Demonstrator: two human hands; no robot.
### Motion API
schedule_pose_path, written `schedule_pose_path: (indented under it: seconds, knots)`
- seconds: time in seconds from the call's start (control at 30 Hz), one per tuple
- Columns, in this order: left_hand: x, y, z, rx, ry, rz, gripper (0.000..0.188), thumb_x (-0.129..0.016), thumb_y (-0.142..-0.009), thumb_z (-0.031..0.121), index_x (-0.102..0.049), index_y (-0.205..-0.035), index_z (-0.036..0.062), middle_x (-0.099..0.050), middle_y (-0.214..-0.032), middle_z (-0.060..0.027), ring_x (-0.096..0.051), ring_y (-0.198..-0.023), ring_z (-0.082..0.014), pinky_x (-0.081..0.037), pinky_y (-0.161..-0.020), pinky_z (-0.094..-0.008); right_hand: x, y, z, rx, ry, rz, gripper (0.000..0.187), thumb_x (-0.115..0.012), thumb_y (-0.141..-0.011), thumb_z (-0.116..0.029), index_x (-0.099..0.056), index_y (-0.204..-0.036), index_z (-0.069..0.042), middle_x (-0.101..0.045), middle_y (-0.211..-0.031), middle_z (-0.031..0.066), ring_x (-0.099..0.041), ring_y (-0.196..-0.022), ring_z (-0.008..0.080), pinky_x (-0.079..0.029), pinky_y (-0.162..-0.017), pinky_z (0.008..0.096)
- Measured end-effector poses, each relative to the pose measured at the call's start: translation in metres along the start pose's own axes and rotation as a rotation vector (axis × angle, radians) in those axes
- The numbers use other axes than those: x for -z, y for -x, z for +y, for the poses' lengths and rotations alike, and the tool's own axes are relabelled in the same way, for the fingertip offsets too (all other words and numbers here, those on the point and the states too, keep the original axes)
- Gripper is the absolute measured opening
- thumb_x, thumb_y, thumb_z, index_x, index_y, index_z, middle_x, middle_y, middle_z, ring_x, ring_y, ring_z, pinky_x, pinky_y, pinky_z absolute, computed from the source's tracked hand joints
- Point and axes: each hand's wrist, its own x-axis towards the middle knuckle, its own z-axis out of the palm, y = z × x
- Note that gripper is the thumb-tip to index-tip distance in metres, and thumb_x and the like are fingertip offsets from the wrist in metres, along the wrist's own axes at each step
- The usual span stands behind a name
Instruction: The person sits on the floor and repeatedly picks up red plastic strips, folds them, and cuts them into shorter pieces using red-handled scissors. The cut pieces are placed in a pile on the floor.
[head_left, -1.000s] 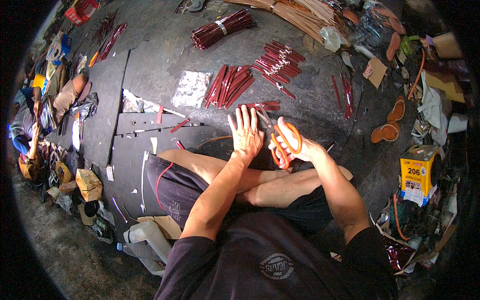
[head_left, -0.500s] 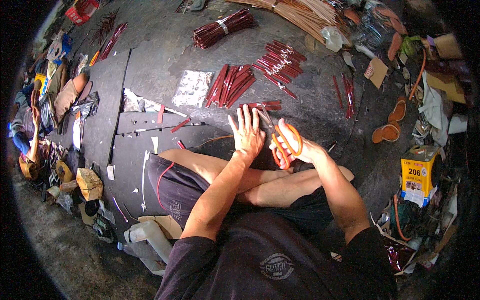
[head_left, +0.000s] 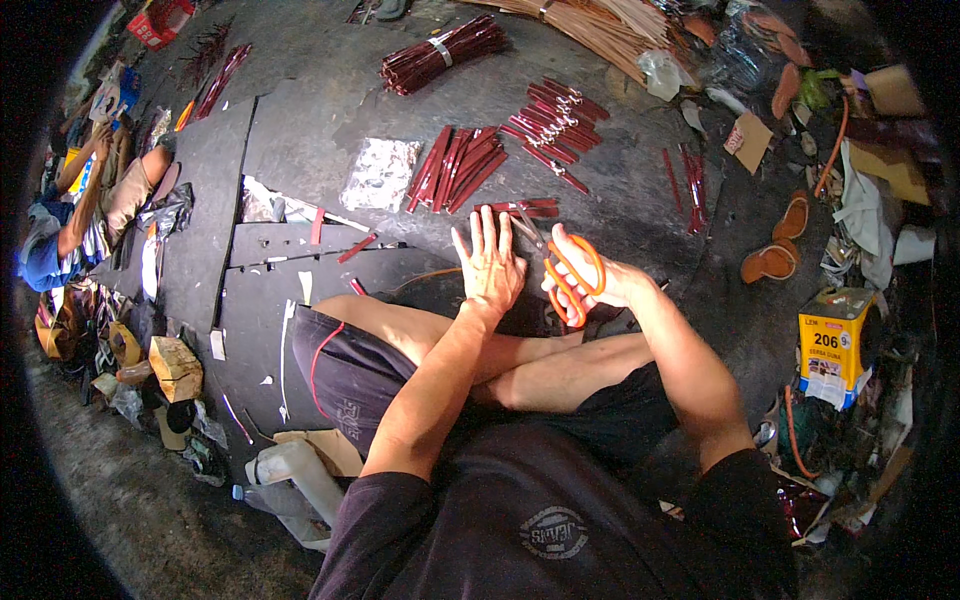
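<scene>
My left hand (head_left: 490,265) lies flat and open, its fingertips on a few dark red, shiny strips (head_left: 540,208). In my right hand (head_left: 618,282) is a pair of scissors with orange handles (head_left: 602,268). Its blades point up and left, toward the strips beside my left fingers. How far the blades are apart is hard to make out. Just beyond lies a fanned pile of red strips (head_left: 455,170). To its right, more red strips with metal rings (head_left: 555,125) lie in a row.
A clear bag of small pieces (head_left: 383,175) lies left of the pile. Farther off are a banded red bundle (head_left: 445,55) and tan strips (head_left: 590,25). Sandals (head_left: 770,262) and a yellow can (head_left: 832,345) stand right. Another person (head_left: 75,225) sits at far left.
The scissors and both my hands keep nearly the same place. At far left, the other person has shifted, with arms now raised. The whole view has moved slightly.
</scene>
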Motion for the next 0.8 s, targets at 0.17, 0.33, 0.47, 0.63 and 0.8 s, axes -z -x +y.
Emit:
schedule_pose_path:
  seconds: [0.17, 0.33, 0.47, 0.63, 0.8]
  knots:
    - [0.002, -0.002, -0.005, 0.074, 0.216, 0.141, 0.080, -0.059, -0.078, 0.017, -0.029, -0.150, 0.0011, -0.018, -0.158, -0.0250, -0.014, -0.149, -0.0397, -0.011, -0.119, -0.0580, 0.007, 0.001, -0.022, -0.112, 0.031, 0.001, 0.113, -0.027, -0.067, -0.099, -0.055, -0.098, 0.006, -0.056, -0.073, 0.0108, -0.063, -0.065, 0.0269, -0.056, -0.067, 0.0459]
    - [0.034, -0.004, -0.003, 0.228, 0.354, 0.114, 0.050, -0.060, -0.078, 0.014, -0.051, -0.125, 0.0015, -0.043, -0.139, -0.0267, -0.039, -0.133, -0.0435, -0.032, -0.107, -0.0537, 0.010, 0.004, -0.041, -0.205, 0.090, -0.006, 0.120, -0.024, -0.062, -0.102, -0.055, -0.098, 0.007, -0.056, -0.077, 0.0121, -0.062, -0.067, 0.0280, -0.053, -0.073, 0.0484]
    - [0.030, -0.004, -0.004, 0.244, 0.678, -0.017, 0.023, -0.059, -0.086, 0.019, -0.060, -0.102, 0.0022, -0.064, -0.110, -0.0271, -0.061, -0.106, -0.0447, -0.048, -0.089, -0.0504, 0.009, 0.006, -0.052, -0.243, 0.136, -0.019, 0.123, -0.021, -0.060, -0.103, -0.055, -0.099, 0.008, -0.056, -0.079, 0.0126, -0.062, -0.070, 0.0275, -0.051, -0.079, 0.0499]
    - [0.015, -0.004, 0.017, 0.413, 1.736, -0.538, 0.054, -0.030, -0.104, 0.041, -0.056, -0.124, -0.0027, -0.065, -0.115, -0.0168, -0.065, -0.104, -0.0269, -0.051, -0.096, -0.0435, 0.016, -0.001, -0.060, -0.286, 0.139, -0.078, 0.126, -0.020, -0.057, -0.104, -0.055, -0.100, 0.009, -0.057, -0.088, 0.0173, -0.062, -0.077, 0.0285, -0.049, -0.082, 0.0506]
    - [0.015, -0.004, 0.027, 0.336, 2.319, -0.710, 0.040, -0.036, -0.105, 0.034, -0.052, -0.125, 0.0032, -0.064, -0.114, -0.0123, -0.064, -0.102, -0.0236, -0.049, -0.098, -0.0422, 0.023, -0.004, -0.067, -0.296, 0.132, -0.122, 0.131, -0.017, -0.055, -0.105, -0.055, -0.104, 0.010, -0.058, -0.095, 0.0212, -0.061, -0.079, 0.0282, -0.049, -0.084, 0.0478]
